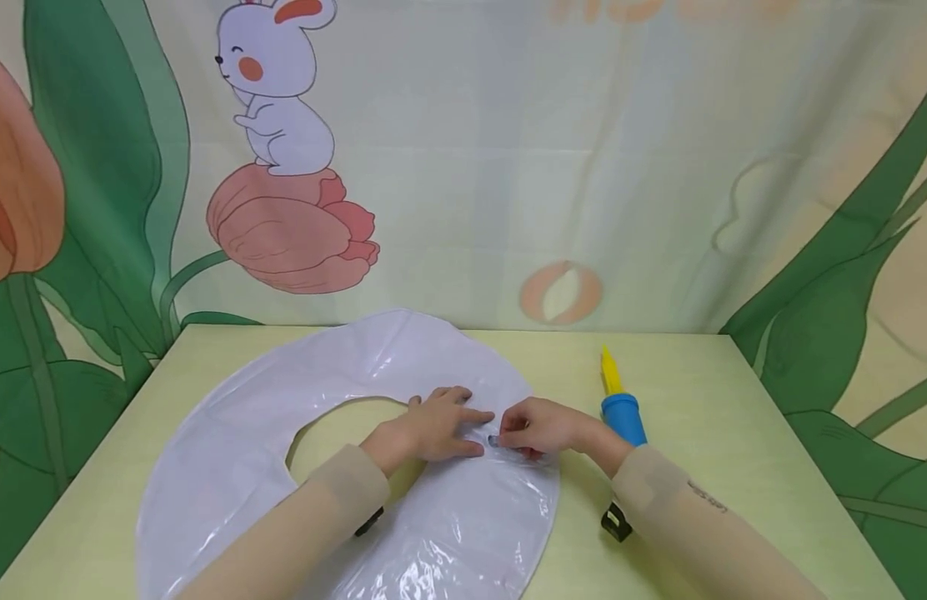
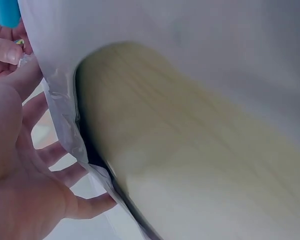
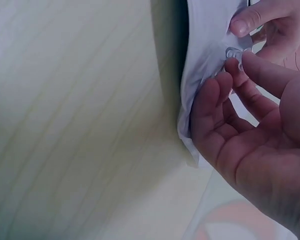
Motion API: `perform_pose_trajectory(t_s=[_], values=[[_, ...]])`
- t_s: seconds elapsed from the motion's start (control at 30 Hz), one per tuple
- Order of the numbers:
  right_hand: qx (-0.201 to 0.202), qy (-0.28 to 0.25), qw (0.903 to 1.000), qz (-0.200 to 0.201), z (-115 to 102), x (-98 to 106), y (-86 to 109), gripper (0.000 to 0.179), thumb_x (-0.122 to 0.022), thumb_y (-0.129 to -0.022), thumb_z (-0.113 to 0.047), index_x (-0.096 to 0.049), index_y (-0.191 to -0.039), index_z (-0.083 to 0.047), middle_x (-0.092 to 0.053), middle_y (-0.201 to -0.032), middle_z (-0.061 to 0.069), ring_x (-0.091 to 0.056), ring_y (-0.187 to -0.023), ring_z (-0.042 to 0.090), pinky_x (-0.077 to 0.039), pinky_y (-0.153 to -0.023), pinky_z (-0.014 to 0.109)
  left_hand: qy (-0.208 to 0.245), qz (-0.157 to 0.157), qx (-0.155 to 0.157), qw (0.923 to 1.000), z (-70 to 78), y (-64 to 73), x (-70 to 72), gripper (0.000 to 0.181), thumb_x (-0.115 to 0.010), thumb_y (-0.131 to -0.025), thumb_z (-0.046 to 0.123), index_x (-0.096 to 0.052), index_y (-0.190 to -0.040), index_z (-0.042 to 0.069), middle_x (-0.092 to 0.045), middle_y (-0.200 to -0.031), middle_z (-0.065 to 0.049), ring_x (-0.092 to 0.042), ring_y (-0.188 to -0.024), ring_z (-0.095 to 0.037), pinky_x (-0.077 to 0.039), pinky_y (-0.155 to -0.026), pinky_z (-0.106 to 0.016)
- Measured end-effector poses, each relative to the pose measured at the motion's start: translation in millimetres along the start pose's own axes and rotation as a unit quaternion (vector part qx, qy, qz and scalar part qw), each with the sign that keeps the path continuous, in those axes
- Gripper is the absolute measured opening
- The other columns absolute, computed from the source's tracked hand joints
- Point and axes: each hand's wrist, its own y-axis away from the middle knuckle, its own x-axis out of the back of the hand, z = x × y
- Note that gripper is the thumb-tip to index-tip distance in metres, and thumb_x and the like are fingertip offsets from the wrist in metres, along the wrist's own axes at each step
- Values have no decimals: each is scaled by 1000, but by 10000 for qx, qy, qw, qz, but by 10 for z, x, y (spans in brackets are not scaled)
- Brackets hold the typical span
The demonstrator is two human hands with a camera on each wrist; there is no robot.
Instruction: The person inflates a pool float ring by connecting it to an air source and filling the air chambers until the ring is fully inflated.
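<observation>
A shiny white swim ring (image 1: pixel 231 450) lies wrinkled on the table, its round hole towards the middle. My left hand (image 1: pixel 437 427) rests on the ring's right part with its fingers spread. Just to the right of it, my right hand (image 1: pixel 542 427) pinches a small clear valve (image 3: pixel 233 53) between thumb and index finger; its other fingers touch the ring's outer side. In the left wrist view, the left palm (image 2: pixel 27 205) is seen beside the ring's inner edge, with the right hand's fingertips (image 2: pixel 5 52) at the valve beyond.
A blue hand pump (image 1: pixel 623 415) with a yellow nozzle (image 1: pixel 609 371) lies right of the ring, partly hidden by the right forearm. The pale yellow table (image 1: pixel 734 442) ends at a printed curtain (image 1: pixel 463 167). Small black parts (image 1: pixel 616 522) show under both sleeves.
</observation>
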Motion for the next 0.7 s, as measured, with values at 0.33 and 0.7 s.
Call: perform_pose_trajectory(t_s=[0.33, 0.7], values=[[-75, -64, 9999, 34, -35, -9, 23, 20, -64, -102, -14, -67, -87, 0, -52, -64, 2, -49, -59, 15, -40, -58, 25, -85, 110, 193, 9997, 50, -37, -33, 56, -77, -91, 48, -61, -143, 35, -40, -157, -14, -36, -142, -40, -34, -101, -72], [-267, -559, 9977, 259, -85, -32, 1, 24, -66, -98, -13, -62, -77, -1, -47, -59, 1, -45, -55, 16, -37, -57, 26, -78, 178, 384, 9991, 78, -39, -2, 51, -79, -90, 45, -66, -138, 35, -43, -155, -13, -41, -139, -40, -36, -99, -72]])
